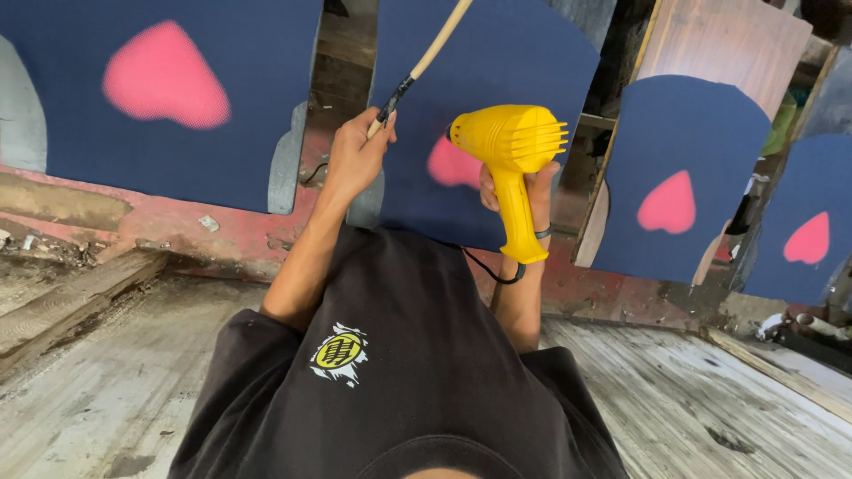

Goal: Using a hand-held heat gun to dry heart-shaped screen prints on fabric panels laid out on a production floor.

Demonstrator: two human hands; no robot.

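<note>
Yellow dryer [510, 164] in the middle of the frame, gripped by the right hand [524, 191], aimed at a pink heart [451, 166] on a blue board [484, 106]. Left hand [355, 158] closed around a stick [424, 60], upper middle. Four boards with pink hearts already painted. Cannot tell dry from wet.

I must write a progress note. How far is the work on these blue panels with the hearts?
Done, it seems: all four blue panels in view already carry a pink heart. In hand: the right hand holds a yellow dryer near the middle panel's heart, and the left hand grips a stick. Left: I cannot tell which hearts are dry.
</note>
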